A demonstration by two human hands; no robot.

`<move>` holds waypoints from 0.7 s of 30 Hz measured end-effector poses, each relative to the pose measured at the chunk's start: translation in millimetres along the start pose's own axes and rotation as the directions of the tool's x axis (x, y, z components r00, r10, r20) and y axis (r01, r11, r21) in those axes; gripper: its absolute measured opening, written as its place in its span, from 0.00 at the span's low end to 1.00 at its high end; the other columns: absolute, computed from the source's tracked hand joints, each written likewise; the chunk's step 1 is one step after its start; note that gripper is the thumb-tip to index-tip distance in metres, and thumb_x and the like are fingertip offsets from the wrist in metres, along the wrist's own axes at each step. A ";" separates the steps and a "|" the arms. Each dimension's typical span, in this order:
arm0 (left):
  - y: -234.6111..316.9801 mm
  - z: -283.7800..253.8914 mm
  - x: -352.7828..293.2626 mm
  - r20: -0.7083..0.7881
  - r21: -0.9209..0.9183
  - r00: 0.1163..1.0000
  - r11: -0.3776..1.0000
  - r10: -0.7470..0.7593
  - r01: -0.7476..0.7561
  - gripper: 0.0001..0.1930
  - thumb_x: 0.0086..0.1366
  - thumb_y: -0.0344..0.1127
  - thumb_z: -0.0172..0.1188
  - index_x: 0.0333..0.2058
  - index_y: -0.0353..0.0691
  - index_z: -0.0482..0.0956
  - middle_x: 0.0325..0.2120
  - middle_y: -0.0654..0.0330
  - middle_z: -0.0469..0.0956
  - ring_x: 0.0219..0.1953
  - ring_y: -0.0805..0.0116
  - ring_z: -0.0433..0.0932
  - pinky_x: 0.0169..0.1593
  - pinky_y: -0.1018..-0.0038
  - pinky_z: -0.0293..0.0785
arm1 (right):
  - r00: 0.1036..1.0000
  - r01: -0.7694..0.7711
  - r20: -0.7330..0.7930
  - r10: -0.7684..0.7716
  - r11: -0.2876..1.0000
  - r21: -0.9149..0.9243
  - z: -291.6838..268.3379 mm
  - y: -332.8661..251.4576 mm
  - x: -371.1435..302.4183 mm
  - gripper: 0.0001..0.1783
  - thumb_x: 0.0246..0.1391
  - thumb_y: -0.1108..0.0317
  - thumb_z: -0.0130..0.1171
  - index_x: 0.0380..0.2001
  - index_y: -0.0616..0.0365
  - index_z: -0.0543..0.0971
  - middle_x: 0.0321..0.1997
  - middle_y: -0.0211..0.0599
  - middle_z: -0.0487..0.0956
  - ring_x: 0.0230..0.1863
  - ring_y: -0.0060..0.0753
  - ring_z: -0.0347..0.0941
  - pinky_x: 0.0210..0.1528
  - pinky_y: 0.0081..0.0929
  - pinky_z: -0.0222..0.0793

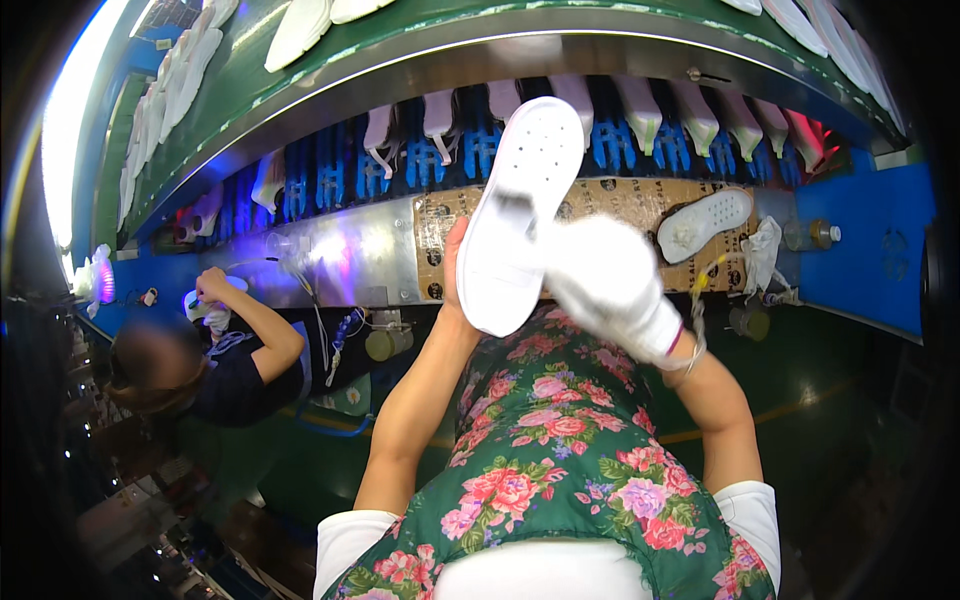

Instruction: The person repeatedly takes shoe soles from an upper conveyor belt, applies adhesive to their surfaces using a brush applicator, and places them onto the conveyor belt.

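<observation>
A white shoe sole (497,275), dotted with small holes at its far end, is held up over the bench by my left hand (454,265). Its left edge rests in that hand, and most of the fingers are hidden behind it. My right hand (612,278) wears a white glove and is smeared by motion at the sole's right edge. Whether the glove touches the sole or holds anything cannot be made out. Another white sole (712,218) lies on the brown cardboard (432,225) to the right.
Shoe parts hang on blue holders (335,178) behind the bench. A green shelf (450,22) above bears white soles. To the right are a crumpled white cloth (763,248) and a bottle (808,235). A co-worker (240,370) handles a white piece at the left.
</observation>
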State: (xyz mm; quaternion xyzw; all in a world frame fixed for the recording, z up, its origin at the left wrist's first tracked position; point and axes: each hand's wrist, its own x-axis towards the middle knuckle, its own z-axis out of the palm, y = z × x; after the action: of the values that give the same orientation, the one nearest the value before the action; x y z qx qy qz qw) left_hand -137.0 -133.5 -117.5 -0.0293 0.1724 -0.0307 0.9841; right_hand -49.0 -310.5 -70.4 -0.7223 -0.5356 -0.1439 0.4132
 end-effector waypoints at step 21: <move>14.6 -22.2 9.7 0.165 0.287 0.986 0.957 -0.016 -0.033 0.48 0.65 0.73 0.44 0.70 0.39 0.57 0.55 0.32 0.71 0.52 0.40 0.78 0.50 0.47 0.82 | 0.871 -0.442 0.088 0.483 0.693 0.570 -19.0 -27.9 8.8 0.11 0.47 0.75 0.71 0.37 0.58 0.87 0.37 0.39 0.86 0.37 0.34 0.84 0.42 0.28 0.78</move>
State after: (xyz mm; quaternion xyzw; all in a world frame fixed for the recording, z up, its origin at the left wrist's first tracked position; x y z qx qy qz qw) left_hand -134.7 -120.6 -142.6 0.1127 0.0838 -0.0488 0.9889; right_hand -66.1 -316.6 -40.6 -0.6695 -0.3401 0.1079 0.6515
